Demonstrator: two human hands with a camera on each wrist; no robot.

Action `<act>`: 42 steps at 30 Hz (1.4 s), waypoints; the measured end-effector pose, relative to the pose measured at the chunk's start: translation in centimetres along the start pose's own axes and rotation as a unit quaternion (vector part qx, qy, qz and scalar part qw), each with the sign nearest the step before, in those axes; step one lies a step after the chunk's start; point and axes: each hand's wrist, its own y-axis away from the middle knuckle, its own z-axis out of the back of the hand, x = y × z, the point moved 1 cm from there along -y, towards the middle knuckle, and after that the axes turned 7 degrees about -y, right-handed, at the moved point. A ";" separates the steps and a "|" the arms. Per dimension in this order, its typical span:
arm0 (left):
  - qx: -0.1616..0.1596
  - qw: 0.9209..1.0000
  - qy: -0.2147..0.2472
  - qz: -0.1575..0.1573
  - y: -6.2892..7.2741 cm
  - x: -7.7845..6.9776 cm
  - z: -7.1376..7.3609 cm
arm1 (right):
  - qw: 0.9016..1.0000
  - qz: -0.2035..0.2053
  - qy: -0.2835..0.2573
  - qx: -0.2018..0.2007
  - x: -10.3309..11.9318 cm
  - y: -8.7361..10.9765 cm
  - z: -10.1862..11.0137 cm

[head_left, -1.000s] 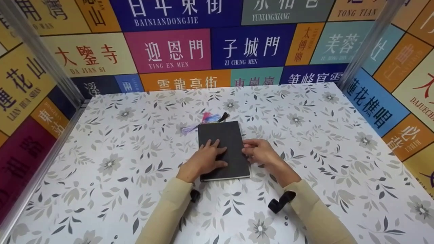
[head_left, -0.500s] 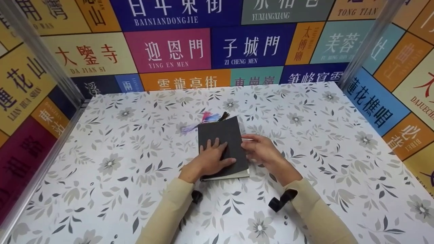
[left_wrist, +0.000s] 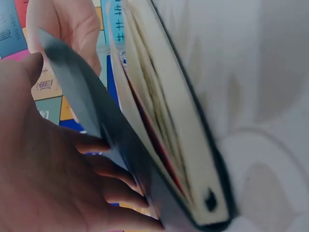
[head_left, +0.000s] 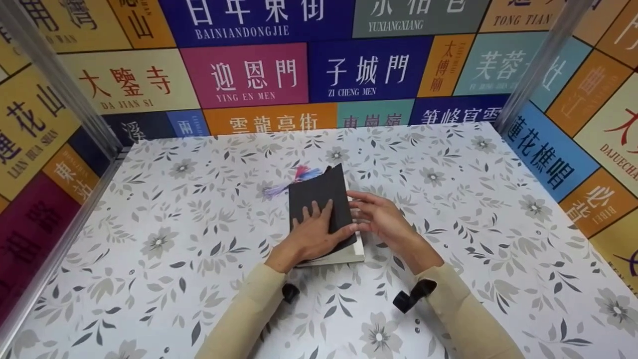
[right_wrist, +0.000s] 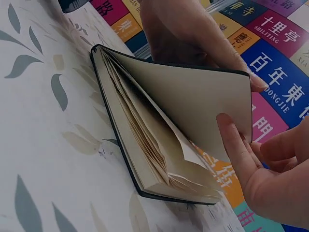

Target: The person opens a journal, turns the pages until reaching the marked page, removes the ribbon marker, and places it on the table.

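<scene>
A black-covered notebook (head_left: 311,197) lies on the patterned tabletop, its front cover lifted and bent up from the right side. In the right wrist view, the cover's pale inner face (right_wrist: 193,96) and the slightly fanned pages (right_wrist: 145,130) show beneath it. My left hand (head_left: 311,234) rests on the outside of the cover with spread fingers, its thumb reaching to the lifted edge. At that edge, my right hand (head_left: 381,217) has fairly straight fingers; one fingertip (right_wrist: 227,125) lies against the inner face. A red strip (left_wrist: 157,137) shows between the pages.
Pink, blue and lilac tassels (head_left: 301,177) stick out past the notebook's top left edge. A white cloth with grey flowers (head_left: 174,209) covers the table. Panels with large lettering (head_left: 369,70) stand along the back and sides. Black wrist straps (head_left: 418,294) hang near the sleeves.
The notebook's cover has risen from nearly flat, its right edge swinging up and leftward so the pages show. My right fingers have moved left with it; my left thumb has slid toward the edge.
</scene>
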 end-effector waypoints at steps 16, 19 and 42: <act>-0.038 0.996 0.078 -0.029 1.4 0.0 1.3 | 0.996 0.044 0.016 0.074 -0.2 -0.1 0.4; -0.049 0.994 0.085 -0.057 1.6 0.4 1.6 | 0.992 0.064 0.083 0.065 -0.5 -0.3 0.4; -0.100 0.984 0.078 -0.125 4.7 3.8 5.9 | 0.865 0.106 0.457 0.178 -1.7 0.6 0.3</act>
